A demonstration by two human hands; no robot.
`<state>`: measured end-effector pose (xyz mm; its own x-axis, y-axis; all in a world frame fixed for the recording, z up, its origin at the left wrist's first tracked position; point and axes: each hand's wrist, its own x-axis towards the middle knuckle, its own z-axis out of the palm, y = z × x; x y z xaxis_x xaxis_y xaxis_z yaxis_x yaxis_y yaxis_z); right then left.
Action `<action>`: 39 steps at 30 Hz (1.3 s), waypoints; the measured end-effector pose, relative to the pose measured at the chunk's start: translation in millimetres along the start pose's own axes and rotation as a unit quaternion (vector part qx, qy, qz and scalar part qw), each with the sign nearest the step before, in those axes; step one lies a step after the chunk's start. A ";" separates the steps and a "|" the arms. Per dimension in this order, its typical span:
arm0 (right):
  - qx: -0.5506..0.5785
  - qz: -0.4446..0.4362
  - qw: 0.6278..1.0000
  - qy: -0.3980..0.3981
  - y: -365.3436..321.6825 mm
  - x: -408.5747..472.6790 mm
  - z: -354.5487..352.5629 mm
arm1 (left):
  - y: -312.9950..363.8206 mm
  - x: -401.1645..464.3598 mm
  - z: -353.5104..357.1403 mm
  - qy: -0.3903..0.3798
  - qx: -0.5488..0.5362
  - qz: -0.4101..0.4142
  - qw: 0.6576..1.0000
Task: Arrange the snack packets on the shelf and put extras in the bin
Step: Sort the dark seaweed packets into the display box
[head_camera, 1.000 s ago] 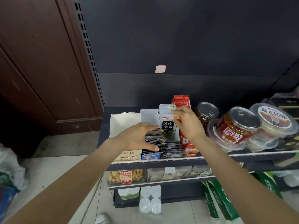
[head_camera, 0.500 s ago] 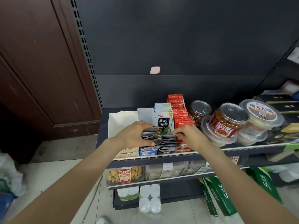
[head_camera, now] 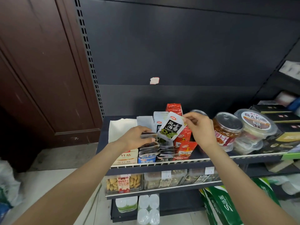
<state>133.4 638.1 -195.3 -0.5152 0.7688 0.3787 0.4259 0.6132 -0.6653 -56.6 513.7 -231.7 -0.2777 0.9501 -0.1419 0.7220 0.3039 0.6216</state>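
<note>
A brown wooden door (head_camera: 40, 70) stands at far left, beside a dark shelf (head_camera: 162, 165) stocked with snacks. On the shelf's left end lies a white cloth (head_camera: 121, 129). The person's left hand (head_camera: 135, 137) reaches over a row of grey-and-black packets (head_camera: 150, 147) lying stacked at the shelf's front, thumb and fingers curled round the top few. Just to the right, a white packet with black lettering (head_camera: 171, 127) is held tilted above the upright white and red packets (head_camera: 185, 138); the right hand (head_camera: 200, 127) pinches its top right corner between thumb and fingertips. Farther right, a jar with a metal lid (head_camera: 227, 129) and a round plastic tub (head_camera: 255, 125) sit on the same shelf. Below, a lower shelf holds a clear box of biscuits (head_camera: 124, 184).
</note>
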 end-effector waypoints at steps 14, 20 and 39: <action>0.201 0.000 0.979 0.026 -12.6 -0.3 -21.0 | 23.1 19.3 -20.4 0.106 -0.395 -0.142 0.901; 0.221 0.043 0.974 0.005 -1.2 -7.0 -14.8 | 24.4 18.8 -21.6 0.158 -0.437 -0.131 0.876; 0.410 0.170 0.896 -0.004 15.8 -15.3 -14.6 | 29.9 1.4 -20.7 0.161 -0.376 0.086 0.909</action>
<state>158.9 638.7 -202.2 -0.4662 0.8825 0.0626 -0.1298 0.0018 -0.9915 -48.5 522.6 -197.4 -0.4597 0.8728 0.1641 0.1687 -0.0956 0.9810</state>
